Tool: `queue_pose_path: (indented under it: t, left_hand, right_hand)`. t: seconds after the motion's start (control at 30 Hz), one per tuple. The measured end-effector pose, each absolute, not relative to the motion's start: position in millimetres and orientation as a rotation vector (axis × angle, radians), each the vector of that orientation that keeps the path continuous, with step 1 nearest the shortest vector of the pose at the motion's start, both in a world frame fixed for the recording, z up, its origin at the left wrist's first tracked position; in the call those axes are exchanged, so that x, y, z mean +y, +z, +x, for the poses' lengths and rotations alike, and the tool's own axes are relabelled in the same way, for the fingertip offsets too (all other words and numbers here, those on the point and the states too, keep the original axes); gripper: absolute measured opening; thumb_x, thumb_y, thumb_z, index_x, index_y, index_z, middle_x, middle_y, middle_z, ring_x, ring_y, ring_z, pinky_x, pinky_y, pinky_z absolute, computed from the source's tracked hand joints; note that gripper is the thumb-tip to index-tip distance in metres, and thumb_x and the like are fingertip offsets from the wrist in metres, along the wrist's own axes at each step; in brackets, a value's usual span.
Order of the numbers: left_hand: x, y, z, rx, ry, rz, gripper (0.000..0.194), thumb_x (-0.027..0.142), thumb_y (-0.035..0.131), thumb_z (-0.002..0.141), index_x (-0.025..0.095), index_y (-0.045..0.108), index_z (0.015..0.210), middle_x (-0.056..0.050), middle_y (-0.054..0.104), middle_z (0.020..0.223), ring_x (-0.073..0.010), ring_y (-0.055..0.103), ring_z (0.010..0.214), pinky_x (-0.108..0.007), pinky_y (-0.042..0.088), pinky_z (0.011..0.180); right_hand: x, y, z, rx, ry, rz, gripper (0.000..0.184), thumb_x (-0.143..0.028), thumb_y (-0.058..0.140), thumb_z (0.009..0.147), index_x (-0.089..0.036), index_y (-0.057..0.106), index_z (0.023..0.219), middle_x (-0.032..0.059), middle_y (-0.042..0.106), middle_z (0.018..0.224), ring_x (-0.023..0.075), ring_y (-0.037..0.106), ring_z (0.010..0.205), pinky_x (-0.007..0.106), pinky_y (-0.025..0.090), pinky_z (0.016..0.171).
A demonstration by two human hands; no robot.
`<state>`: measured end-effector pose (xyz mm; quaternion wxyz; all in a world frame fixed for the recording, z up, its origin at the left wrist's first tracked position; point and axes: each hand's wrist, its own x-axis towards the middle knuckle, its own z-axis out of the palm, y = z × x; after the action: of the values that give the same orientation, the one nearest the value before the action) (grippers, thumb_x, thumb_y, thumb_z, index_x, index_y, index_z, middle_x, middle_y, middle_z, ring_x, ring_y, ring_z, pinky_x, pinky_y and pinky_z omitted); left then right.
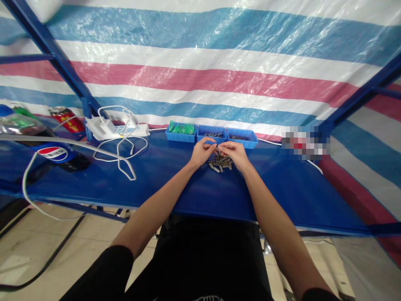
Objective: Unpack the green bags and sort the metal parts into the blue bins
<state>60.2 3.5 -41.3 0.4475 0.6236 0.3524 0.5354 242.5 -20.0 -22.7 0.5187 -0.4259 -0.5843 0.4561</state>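
My left hand (203, 152) and my right hand (234, 153) meet at their fingertips above a small pile of metal parts (220, 162). Both are closed in a pinch on something small between them, too tiny to name. The pile mixes thin brass-toned pieces and short grey cylinders on the blue table (216, 196). Just behind my hands stand three blue bins: the left bin (180, 137) holds green pieces, the middle bin (200, 134) grey metal parts, the right bin (247, 144) thin dark parts. My fingers partly hide the middle bin and the pile.
To the left are a power strip (142, 130) with loose white cables (119, 156), a cola bottle (56, 152) on its side and a red can (70, 120). A blurred-out item (305, 144) lies at the right. Behind the table hangs a striped tarp (200, 75) between blue frame posts.
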Motion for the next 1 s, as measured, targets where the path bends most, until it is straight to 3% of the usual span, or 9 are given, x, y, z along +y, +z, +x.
queue_pose_path:
  t: [0.13,0.23,0.43,0.63,0.83,1.0]
  left_hand:
    - [20,-30,54,1.022,1.317,1.778,0.017,0.019,0.058,0.094,0.017,0.069,0.107,-0.004,0.078,0.085,-0.0169,0.076,0.076,-0.03,0.059,0.079]
    - [27,-23,48,0.918,1.177,2.111,0.027,0.01,0.053,0.09,0.017,0.076,0.1,-0.007,0.08,0.097,-0.0215,0.077,0.095,-0.036,0.058,0.094]
    - [22,-36,49,0.703,0.918,2.452,0.055,-0.003,0.049,0.076,0.022,0.08,0.114,-0.007,0.077,0.124,-0.024,0.071,0.119,-0.039,0.051,0.111]
    - [23,-42,47,0.778,0.887,2.598,0.045,0.0,0.052,0.081,0.02,0.081,0.109,-0.01,0.079,0.116,-0.026,0.073,0.113,-0.04,0.054,0.107]
    - [16,-37,34,0.809,0.842,2.715,0.038,0.005,0.054,0.089,0.019,0.08,0.114,-0.011,0.076,0.122,-0.026,0.07,0.115,-0.04,0.053,0.107]
    - [11,-30,31,0.829,0.736,2.79,0.02,0.015,0.063,0.094,0.017,0.079,0.104,-0.011,0.076,0.115,-0.0252,0.067,0.11,-0.038,0.051,0.103]
  right_hand:
    - [-11,-25,251,-1.299,0.943,-1.062,0.035,-0.05,0.086,0.066,-0.021,0.079,0.085,0.0037,0.077,0.076,0.0153,0.063,0.058,0.031,0.053,0.059]
    - [-3,-27,260,-1.187,0.742,-1.084,0.037,-0.052,0.083,0.069,-0.021,0.077,0.087,0.0053,0.078,0.079,0.0181,0.067,0.062,0.034,0.056,0.062]
    - [5,-34,281,-1.137,0.624,-1.117,0.047,-0.049,0.081,0.072,-0.022,0.074,0.11,0.0081,0.08,0.099,0.0218,0.074,0.075,0.036,0.06,0.066]
    - [-3,-37,292,-1.586,0.43,-1.368,0.02,-0.038,0.077,0.079,-0.023,0.08,0.092,0.0057,0.079,0.085,0.0212,0.067,0.065,0.041,0.06,0.076]
    - [-8,-38,282,-1.957,0.291,-1.428,0.025,-0.041,0.069,0.089,-0.023,0.082,0.099,0.008,0.08,0.098,0.0217,0.068,0.072,0.039,0.056,0.08]
    - [-12,-33,279,-1.972,0.388,-1.437,0.024,-0.033,0.065,0.09,-0.019,0.081,0.101,0.0061,0.08,0.087,0.0187,0.067,0.062,0.034,0.056,0.072]
